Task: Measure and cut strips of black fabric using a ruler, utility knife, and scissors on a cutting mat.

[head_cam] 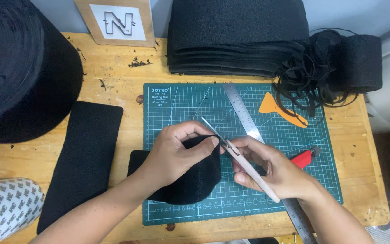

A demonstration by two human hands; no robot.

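Note:
A black fuzzy fabric piece (190, 180) lies folded on the green cutting mat (181, 108). My left hand (177, 151) pinches its upper edge and holds it bent over. My right hand (267, 169) grips a pair of scissors (238, 156) with pale handles. The blades point up and left and sit at the fabric's edge, right by my left fingertips. A steel ruler (244, 113) runs diagonally under my right hand.
A long black fabric strip (84, 158) lies left of the mat. A big black roll (19, 68) fills the upper left. Stacked black sheets (235, 36) and tangled trimmings (312, 81) sit at the back. An orange scraper (278, 108), a red cutter (303, 158) and a patterned tape roll (5, 205) are nearby.

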